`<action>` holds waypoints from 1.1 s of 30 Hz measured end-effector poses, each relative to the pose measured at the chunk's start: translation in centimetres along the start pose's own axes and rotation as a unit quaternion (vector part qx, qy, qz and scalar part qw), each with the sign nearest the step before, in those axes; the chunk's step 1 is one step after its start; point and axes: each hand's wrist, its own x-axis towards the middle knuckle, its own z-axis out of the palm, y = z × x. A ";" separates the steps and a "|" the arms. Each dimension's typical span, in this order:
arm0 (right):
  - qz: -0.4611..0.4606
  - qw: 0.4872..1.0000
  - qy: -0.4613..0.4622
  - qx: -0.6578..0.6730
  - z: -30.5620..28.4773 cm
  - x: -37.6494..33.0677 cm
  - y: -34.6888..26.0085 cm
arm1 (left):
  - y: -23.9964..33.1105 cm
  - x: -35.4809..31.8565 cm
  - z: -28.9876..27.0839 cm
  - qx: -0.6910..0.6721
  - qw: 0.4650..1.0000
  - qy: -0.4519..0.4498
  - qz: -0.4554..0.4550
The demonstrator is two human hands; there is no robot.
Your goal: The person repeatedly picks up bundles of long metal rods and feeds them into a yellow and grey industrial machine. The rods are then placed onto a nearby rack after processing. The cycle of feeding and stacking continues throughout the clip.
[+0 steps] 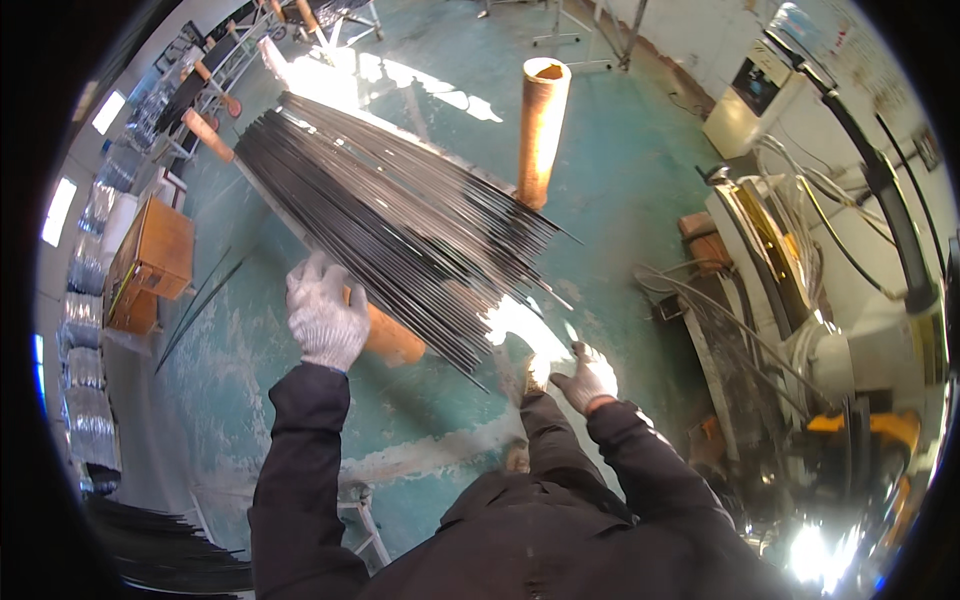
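My left hand (328, 312), in a white knitted glove, is closed around the upper end of a brown tube-like post (395, 337). This post stands at the near left side of a long bundle of thin black rods (390, 200). The rods lie side by side on a low support, mostly hidden beneath them, and their near ends are uneven. My right hand (590, 378), gloved too, hangs to the right of the rods' near ends. Its thumb is apart from the fingers, and nothing shows in it.
A tall brown tube (543, 130) rises at the bundle's right side, another post (207, 135) at its far left. Machinery with cables (770, 250) lines the right. At left are a brown box (160, 250) and wrapped bundles (90, 330). More black rods (170, 550) lie lower left.
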 end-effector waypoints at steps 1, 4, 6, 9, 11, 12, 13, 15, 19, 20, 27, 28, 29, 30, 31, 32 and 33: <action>-0.017 1.000 -0.021 -0.015 0.8 3.2 -1.7 | -0.1 0.9 0.9 -0.005 1.000 0.025 0.017; -0.014 0.992 -0.109 -0.059 2.7 12.8 -5.5 | -2.2 5.5 1.8 -0.036 0.993 -0.057 -0.092; -0.033 0.991 -0.094 -0.093 4.5 18.5 -7.3 | -2.4 7.4 2.4 -0.047 0.988 -0.070 -0.130; 0.011 0.986 -0.135 -0.093 7.6 27.6 -9.6 | -2.3 8.5 3.0 -0.041 0.985 -0.083 -0.148; 0.012 0.983 -0.109 -0.145 10.1 32.1 -11.4 | -2.2 8.5 3.4 -0.020 0.977 -0.100 -0.185; 0.018 0.985 -0.120 -0.120 11.2 33.9 -12.4 | -2.2 8.4 3.6 -0.017 0.976 -0.102 -0.189; 0.043 0.981 -0.149 -0.114 12.4 35.1 -13.4 | -2.3 8.4 3.8 -0.006 0.971 -0.111 -0.210; 0.021 0.986 -0.118 -0.117 15.1 34.1 -15.1 | -2.7 8.5 4.1 -0.006 0.962 -0.115 -0.247; 0.001 0.975 -0.167 -0.144 19.5 31.1 -16.5 | -3.4 8.9 4.4 0.011 0.956 -0.134 -0.259; -0.021 0.971 -0.177 -0.159 20.3 30.9 -16.6 | -3.4 8.9 4.3 0.004 0.954 -0.137 -0.265; 0.008 0.944 -0.301 -0.131 18.3 34.7 -15.8 | -3.5 8.6 4.3 0.007 0.953 -0.134 -0.273; 0.006 0.945 -0.305 -0.116 17.3 35.1 -15.6 | -3.5 8.7 4.3 0.007 0.953 -0.131 -0.272; -0.006 0.945 -0.305 -0.122 16.6 35.5 -15.7 | -3.4 8.8 4.3 0.000 0.956 -0.124 -0.267; -0.013 0.943 -0.307 -0.130 15.8 35.8 -15.6 | -3.4 8.9 4.4 0.010 0.955 -0.127 -0.269; -0.018 0.940 -0.310 -0.142 15.1 36.0 -15.7 | -3.3 8.9 4.4 0.014 0.955 -0.124 -0.267; -0.026 0.946 -0.295 -0.133 14.5 36.1 -15.7 | -3.2 9.0 4.4 0.011 0.959 -0.117 -0.258; -0.037 0.946 -0.299 -0.123 14.1 36.3 -15.7 | -3.1 8.9 4.4 0.018 0.958 -0.114 -0.264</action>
